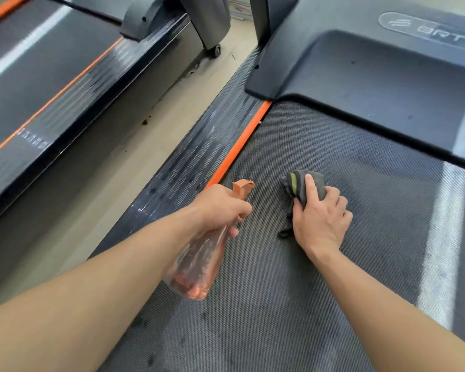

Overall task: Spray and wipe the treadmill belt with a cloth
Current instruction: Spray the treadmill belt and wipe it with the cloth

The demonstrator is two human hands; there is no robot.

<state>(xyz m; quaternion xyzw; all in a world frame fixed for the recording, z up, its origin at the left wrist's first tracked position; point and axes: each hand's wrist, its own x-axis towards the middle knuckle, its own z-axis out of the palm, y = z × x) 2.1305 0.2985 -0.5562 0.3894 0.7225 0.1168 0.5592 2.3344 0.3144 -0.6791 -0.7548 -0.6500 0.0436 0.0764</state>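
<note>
1. The treadmill belt (320, 277) is a dark, textured surface filling the lower right of the head view. Darker wet-looking spots show near its bottom edge.
2. The right hand (320, 221) rests on the belt, fingers curled over a bunched grey cloth (301, 186) with a yellow-green stripe. The index finger lies straight across the top of the cloth, pressing it onto the belt.
3. The left hand (220, 208) grips the neck of a translucent orange spray bottle (199, 261), fingers wrapped round it. The nozzle points forward towards the cloth; the bottle body angles back under the forearm, above the belt's left part.
4. An orange strip (239, 146) borders the belt's left edge, beside a ribbed black side rail (199, 151).
5. The black motor cover (373, 84) sits at the belt's far end.
6. A second treadmill (51, 76) stands to the left, across a strip of pale floor (145, 157).
</note>
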